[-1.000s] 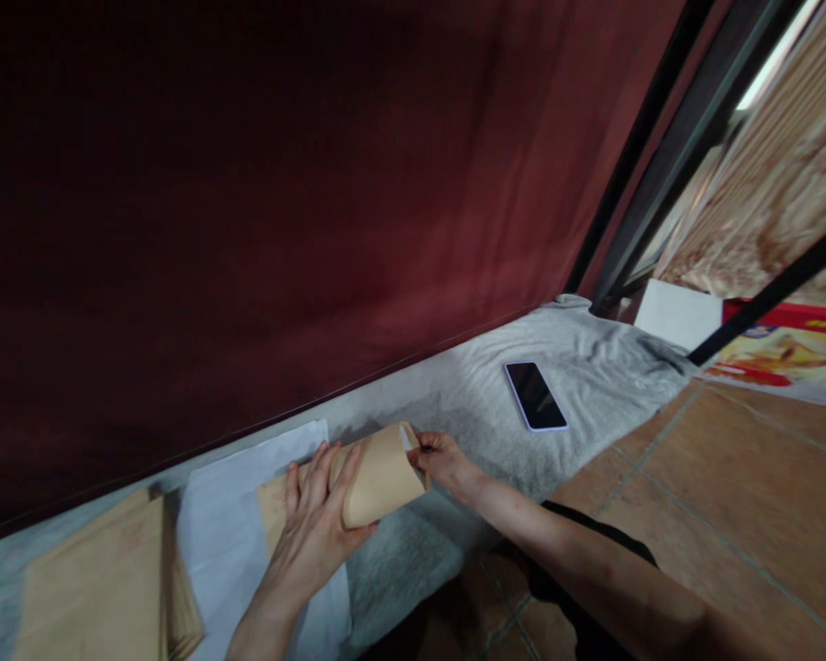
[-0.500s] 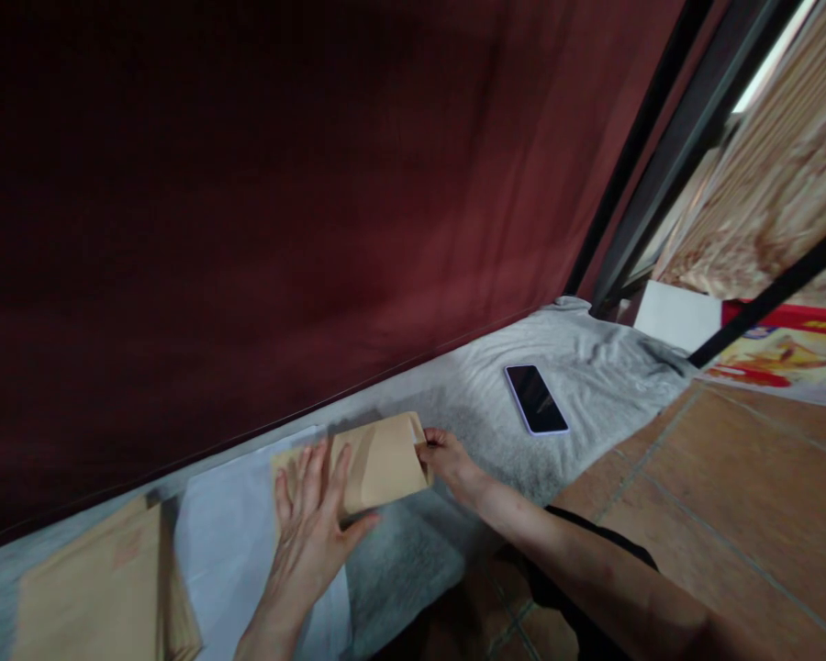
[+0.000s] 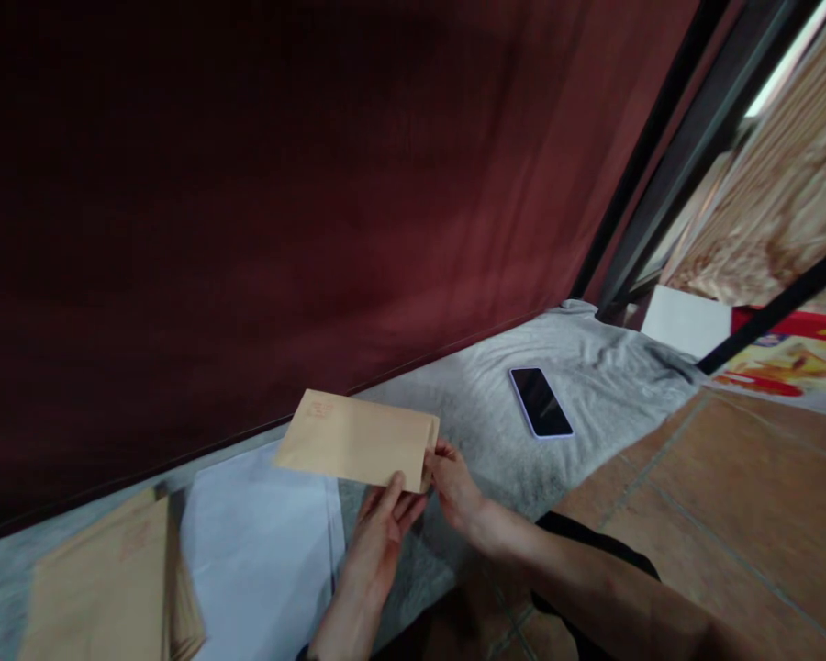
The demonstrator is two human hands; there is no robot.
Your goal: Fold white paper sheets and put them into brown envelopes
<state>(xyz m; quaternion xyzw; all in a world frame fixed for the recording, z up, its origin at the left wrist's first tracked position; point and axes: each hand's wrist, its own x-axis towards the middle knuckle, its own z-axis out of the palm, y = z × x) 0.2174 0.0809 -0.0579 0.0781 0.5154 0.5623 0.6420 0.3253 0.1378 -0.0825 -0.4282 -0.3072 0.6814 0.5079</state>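
A tan paper envelope [image 3: 362, 439] with red print at its far left corner is lifted over the grey cloth, tilted slightly. My left hand [image 3: 385, 523] grips its near edge, thumb on top and fingers beneath. At the envelope's right end, my right hand [image 3: 454, 482] is closed on the edge or flap; its fingertips are partly hidden. White paper sheets [image 3: 262, 542] lie to the left, partly under the envelope's left end. Farther left rests a stack of similar tan envelopes [image 3: 103, 578].
A phone [image 3: 541, 402] with a pale purple edge lies on the grey cloth [image 3: 482, 404] to the right. Behind stands a dark red panel [image 3: 303, 229]. A black metal bar [image 3: 777, 308] and a red-and-yellow printed box [image 3: 798, 358] are at the right, above brown floor tiles [image 3: 716, 487].
My left hand has gone from lying spread on the envelope to gripping its near edge. The envelope has come up off the sheets and turned, showing its red print.
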